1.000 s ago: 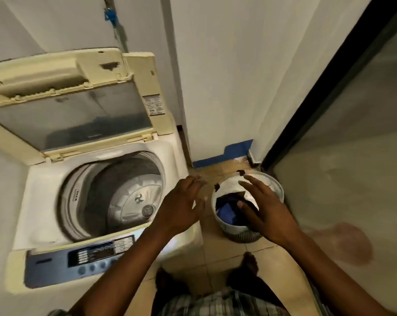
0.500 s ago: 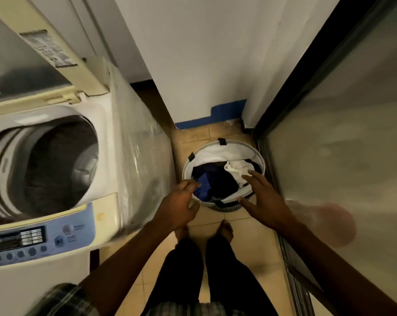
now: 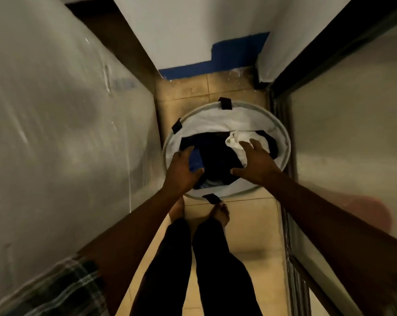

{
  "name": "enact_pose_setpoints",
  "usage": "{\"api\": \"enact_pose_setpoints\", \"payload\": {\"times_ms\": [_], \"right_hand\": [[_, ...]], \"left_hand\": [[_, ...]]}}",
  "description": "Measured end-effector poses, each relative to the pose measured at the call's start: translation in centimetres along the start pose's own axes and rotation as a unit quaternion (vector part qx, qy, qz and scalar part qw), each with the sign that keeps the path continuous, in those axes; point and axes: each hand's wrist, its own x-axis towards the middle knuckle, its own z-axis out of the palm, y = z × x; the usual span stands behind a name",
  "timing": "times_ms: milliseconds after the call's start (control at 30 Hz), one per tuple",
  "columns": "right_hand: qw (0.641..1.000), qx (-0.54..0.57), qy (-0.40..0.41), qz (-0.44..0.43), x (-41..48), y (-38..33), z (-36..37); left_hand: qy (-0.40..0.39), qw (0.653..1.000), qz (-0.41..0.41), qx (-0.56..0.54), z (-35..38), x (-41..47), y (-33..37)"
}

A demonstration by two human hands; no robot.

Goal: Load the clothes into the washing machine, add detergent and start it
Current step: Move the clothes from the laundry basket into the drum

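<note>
A round white laundry basket point(image 3: 229, 117) stands on the tiled floor in front of my feet. Dark clothes point(image 3: 215, 156) fill it, with a blue piece point(image 3: 195, 159) at the left and a white garment point(image 3: 235, 139) at the upper right. My left hand point(image 3: 181, 171) hovers over the basket's left side, fingers apart, holding nothing. My right hand point(image 3: 255, 163) is spread over the right side, fingertips at the white garment, not gripping it. The washing machine's plastic-wrapped side point(image 3: 63, 133) fills the left; its drum is out of view.
A white wall with a blue base strip point(image 3: 215, 62) closes the narrow passage behind the basket. A dark-framed glass sliding door point(image 3: 352, 133) runs along the right. My bare feet point(image 3: 218, 213) stand just short of the basket on beige tiles.
My view has tipped down and right, so the machine's drum and panel left the frame. Both hands have dropped closer to the basket and now sit over the clothes.
</note>
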Motion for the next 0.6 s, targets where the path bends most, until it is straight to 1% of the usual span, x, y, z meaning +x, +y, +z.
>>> {"api": "enact_pose_setpoints", "payload": {"times_ms": [167,267,333,433,533,600], "right_hand": [[0.994,-0.065,-0.071,0.055,8.7,2.8,4.4],[0.989,-0.098,-0.077,0.085,12.4,4.2,6.8],[0.987,-0.099,-0.067,0.107,14.0,5.0,8.4],[0.993,-0.064,-0.036,0.095,14.7,5.3,10.4],[0.997,-0.059,0.013,0.042,14.1,4.4,11.1],[0.998,-0.033,0.042,0.023,12.9,3.4,10.4]], "left_hand": [[-0.038,0.999,-0.012,0.012,5.2,7.1,-4.1],[-0.063,0.997,-0.046,0.009,7.8,10.4,-6.0],[-0.067,0.996,-0.058,-0.009,9.1,11.9,-6.5],[-0.022,0.994,-0.076,-0.074,10.6,12.9,-6.3],[0.055,0.994,-0.065,-0.074,11.2,12.7,-6.4],[0.071,0.993,-0.045,-0.084,10.7,11.6,-6.1]]}}
